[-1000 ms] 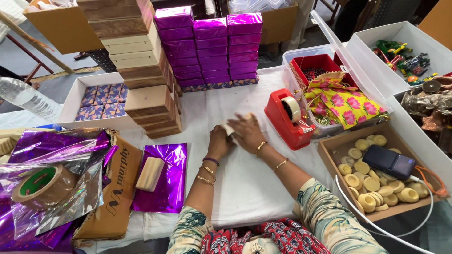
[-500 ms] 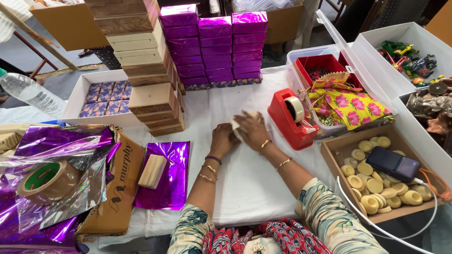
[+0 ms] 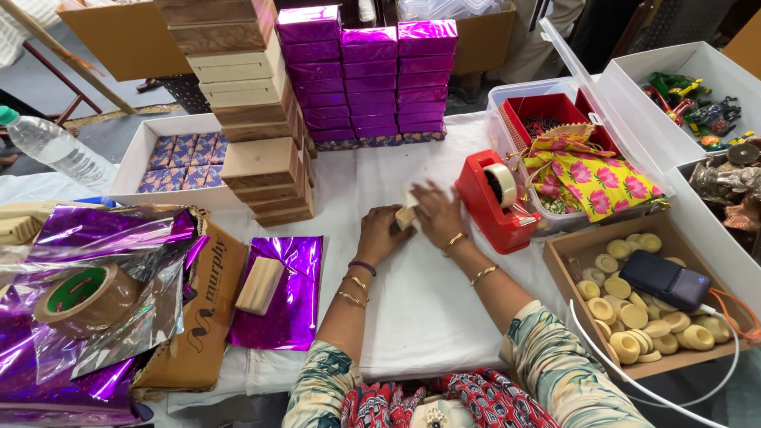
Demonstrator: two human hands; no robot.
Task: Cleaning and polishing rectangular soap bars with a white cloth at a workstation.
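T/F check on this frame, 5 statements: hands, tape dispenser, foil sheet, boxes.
1. Both hands are on a small pale wooden block on the white table. True: the left hand and right hand meet on it.
2. The red tape dispenser stands to the left of the hands. False: it stands to their right, beside the clear bin.
3. A wooden block lies on the purple foil sheet. True.
4. The purple wrapped boxes are scattered loose across the table. False: they are piled in neat columns at the far edge.
5. The water bottle stands upright. False: it lies tilted at the left.
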